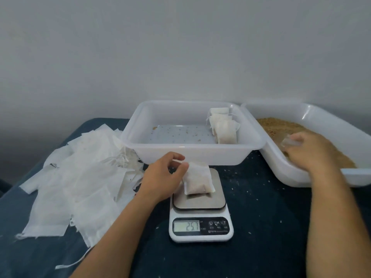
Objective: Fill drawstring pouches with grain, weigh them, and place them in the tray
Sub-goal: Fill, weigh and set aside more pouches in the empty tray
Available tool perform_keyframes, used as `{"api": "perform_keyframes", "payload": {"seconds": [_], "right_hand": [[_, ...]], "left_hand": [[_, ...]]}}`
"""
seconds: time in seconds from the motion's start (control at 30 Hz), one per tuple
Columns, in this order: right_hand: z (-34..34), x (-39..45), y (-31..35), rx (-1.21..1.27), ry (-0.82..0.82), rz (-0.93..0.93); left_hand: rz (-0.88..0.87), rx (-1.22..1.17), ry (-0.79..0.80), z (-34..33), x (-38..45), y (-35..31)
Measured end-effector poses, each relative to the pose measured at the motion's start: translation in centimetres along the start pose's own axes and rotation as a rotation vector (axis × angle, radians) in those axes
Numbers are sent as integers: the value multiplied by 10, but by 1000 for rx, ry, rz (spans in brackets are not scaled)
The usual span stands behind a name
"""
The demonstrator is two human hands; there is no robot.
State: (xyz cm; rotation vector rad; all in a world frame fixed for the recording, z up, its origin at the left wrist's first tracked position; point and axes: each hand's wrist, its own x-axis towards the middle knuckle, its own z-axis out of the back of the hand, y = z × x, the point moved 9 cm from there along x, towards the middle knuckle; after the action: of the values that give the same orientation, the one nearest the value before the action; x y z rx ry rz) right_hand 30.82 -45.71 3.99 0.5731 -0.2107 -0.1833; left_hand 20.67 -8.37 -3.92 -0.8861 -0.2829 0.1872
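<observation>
Two hands split our work: our left hand pinches the filled pouch on the near scale to steady its reading, while our right hand grips a scoop in the grain bin at right, beside the far tray.

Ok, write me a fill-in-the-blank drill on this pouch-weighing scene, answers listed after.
1. The filled pouch lies on the ___.
2. The scale's display reads ___.
3. The finished pouches stand in the tray at its ___ side.
4. The right hand is in the tub that holds ___.

Missing words: scale; 25.7; right; grain
</observation>
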Motion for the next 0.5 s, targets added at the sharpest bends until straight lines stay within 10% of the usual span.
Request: {"api": "perform_keyframes", "payload": {"seconds": [0.5], "right_hand": [[-1,-9,1,-137,-16,55]], "left_hand": [[-366,-67,14,12,-14,-106]]}}
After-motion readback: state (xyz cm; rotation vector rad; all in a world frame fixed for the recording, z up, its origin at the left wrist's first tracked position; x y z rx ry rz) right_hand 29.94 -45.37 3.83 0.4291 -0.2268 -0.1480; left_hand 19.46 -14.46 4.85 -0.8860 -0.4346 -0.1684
